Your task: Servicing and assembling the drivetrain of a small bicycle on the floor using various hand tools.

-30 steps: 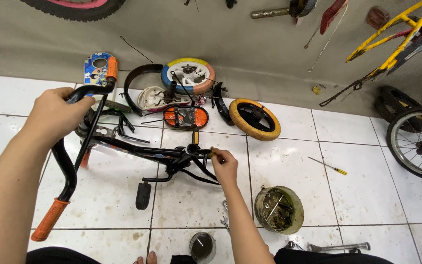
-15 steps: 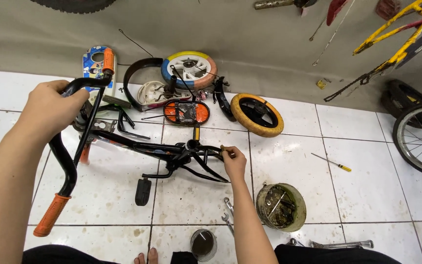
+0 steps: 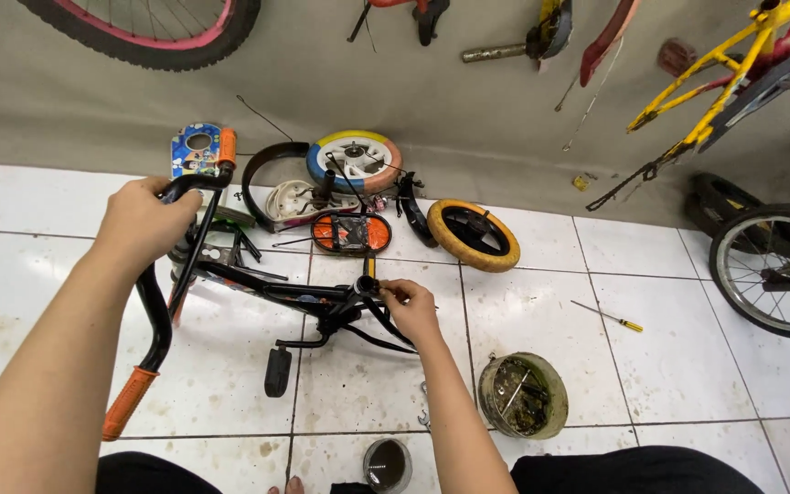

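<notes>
A small black bicycle frame [image 3: 267,291] lies on the white tiled floor, with black handlebars [image 3: 162,302] that carry orange grips. My left hand [image 3: 144,220] is closed around the handlebar near its upper bend. My right hand [image 3: 409,306] pinches a small part at the frame's seat-tube end [image 3: 368,285], fingers together on it. A black pedal [image 3: 277,370] hangs on the crank below the frame.
Behind the frame lie a small yellow wheel [image 3: 474,234], a multicoloured wheel [image 3: 355,162], an orange pedal part [image 3: 351,232] and a black tyre [image 3: 267,174]. A tin of small parts [image 3: 522,395] and a second tin [image 3: 386,465] stand near my knees. A screwdriver [image 3: 607,316] lies at right, next to a bicycle wheel [image 3: 774,270].
The view has shifted slightly downward. My right hand stays at the seat-tube end with small finger movement; my left hand keeps its hold on the handlebar.
</notes>
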